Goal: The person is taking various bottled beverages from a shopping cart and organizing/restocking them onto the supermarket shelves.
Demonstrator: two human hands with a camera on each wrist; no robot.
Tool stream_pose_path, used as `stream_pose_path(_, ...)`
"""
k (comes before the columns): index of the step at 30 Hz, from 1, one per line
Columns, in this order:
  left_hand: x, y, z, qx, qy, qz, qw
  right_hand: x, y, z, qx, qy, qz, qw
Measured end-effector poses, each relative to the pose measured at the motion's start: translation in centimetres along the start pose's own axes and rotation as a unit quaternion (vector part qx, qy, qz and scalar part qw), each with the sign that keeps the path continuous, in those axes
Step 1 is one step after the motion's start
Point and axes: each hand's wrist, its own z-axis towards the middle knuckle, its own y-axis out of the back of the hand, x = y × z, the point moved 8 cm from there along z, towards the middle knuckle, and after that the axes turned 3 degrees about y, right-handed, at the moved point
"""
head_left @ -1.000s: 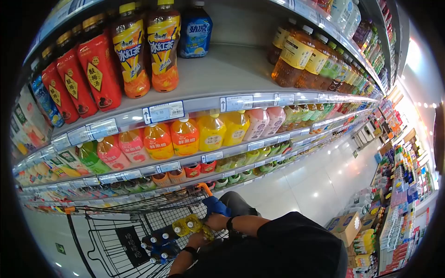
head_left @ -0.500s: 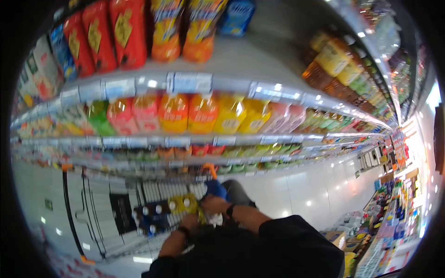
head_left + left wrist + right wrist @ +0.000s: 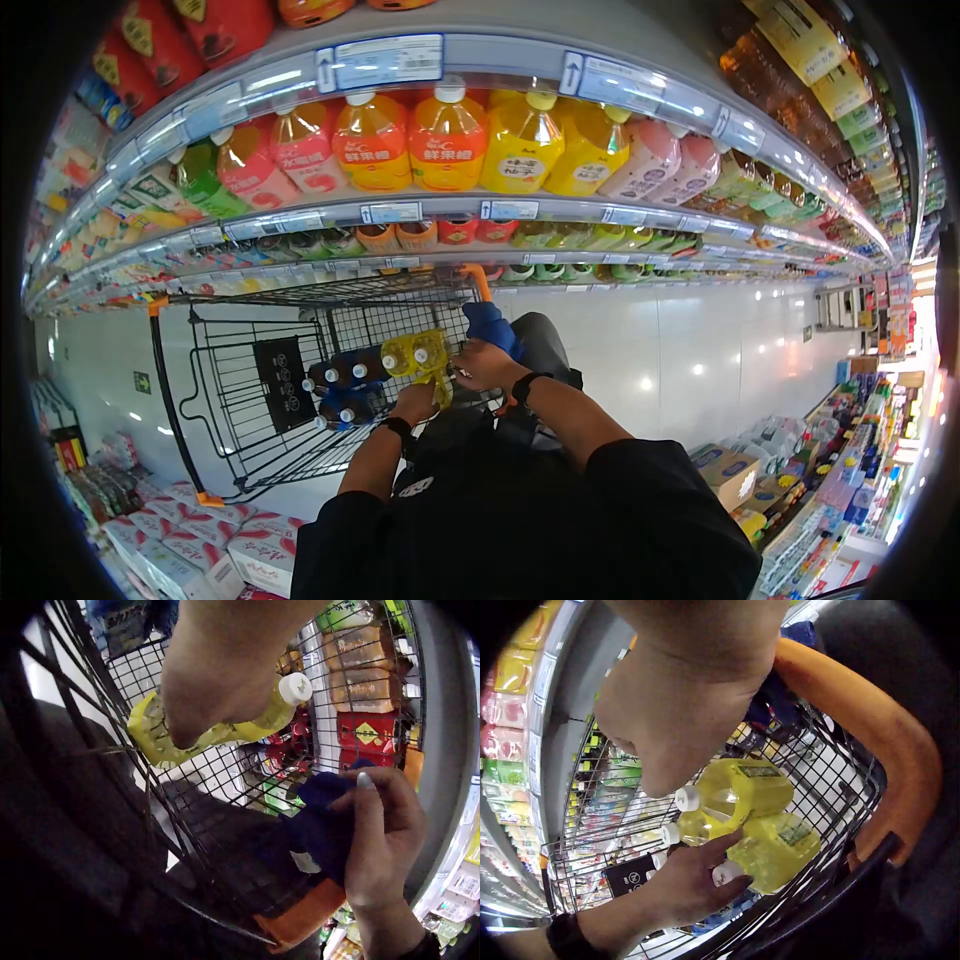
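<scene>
Drink bottles (image 3: 405, 347) are set in the shopping cart (image 3: 209, 499), which is placed before the beverage shelf (image 3: 505, 60); opposite, cartons (image 3: 192, 547) are stacked at left and a cardboard box (image 3: 715, 470) at right.

I'm in a supermarket aisle: a wire shopping cart (image 3: 375, 325) stands under my left hand (image 3: 415, 402); beyond it rise shelves (image 3: 510, 65) of bottled drinks (image 3: 448, 140) with price labels (image 3: 388, 62), and cartons (image 3: 200, 545) lie stacked leftward.
</scene>
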Motion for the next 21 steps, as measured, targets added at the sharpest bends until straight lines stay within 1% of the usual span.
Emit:
stream_pose_path(4, 1.0, -0.9, 0.8, -0.017, -0.010, 0.011, 1.000, -0.1, -0.1, 0.1, 0.021, -0.037, 0.007, 0.999)
stream_pose_path(5, 1.1, -0.8, 0.8, -0.063, -0.031, -0.008, 0.998, -0.2, -0.1, 0.0, 0.033, -0.042, -0.001, 0.999)
stream_pose_path(7, 1.6, -2.0, 1.7, -0.055, -0.051, -0.031, 0.997, -0.5, -1.6, 0.0, 0.172, -0.063, -0.007, 0.983)
stream_pose_path(8, 0.7, -0.4, 0.5, -0.090, -0.046, -0.064, 0.993, -0.6, -0.9, -0.1, 0.161, -0.055, 0.000, 0.985)
stream_pose_path(9, 0.3, -0.1, 0.4, -0.089, -0.042, -0.081, 0.992, -0.6, -0.5, -0.3, 0.145, -0.052, 0.009, 0.988)
stream_pose_path(10, -0.3, 0.3, 0.4, -0.082, -0.074, -0.054, 0.992, -0.4, -0.5, -0.2, 0.122, -0.053, 0.025, 0.991)
stream_pose_path(11, -1.1, 0.4, 0.8, -0.064, -0.099, -0.003, 0.993, -0.3, -0.3, -0.4, 0.128, -0.055, 0.015, 0.990)
stream_pose_path(12, -1.1, 0.2, 1.4, -0.084, -0.131, -0.003, 0.988, -0.1, -0.4, -0.6, 0.151, -0.027, -0.019, 0.988)
stream_pose_path(14, -2.9, 2.1, 0.7, -0.057, -0.149, 0.001, 0.987, 1.8, -0.2, -1.2, 0.185, 0.133, -0.078, 0.971)
stream_pose_path(17, -4.0, 3.4, 0.3, -0.017, -0.162, 0.007, 0.987, 1.5, 2.2, -1.3, 0.050, 0.193, -0.046, 0.979)
stream_pose_path(19, -4.5, 3.8, -0.1, 0.010, -0.176, -0.005, 0.984, 0.6, 4.6, -0.6, -0.007, 0.121, -0.041, 0.992)
stream_pose_path(20, -4.5, 4.5, -0.1, 0.022, -0.161, 0.000, 0.987, 0.4, 5.8, -0.4, -0.036, 0.084, -0.037, 0.995)
stream_pose_path(21, -6.0, 6.9, -1.7, 0.032, -0.146, 0.002, 0.989, 0.0, 6.0, -0.3, -0.008, 0.034, -0.025, 0.999)
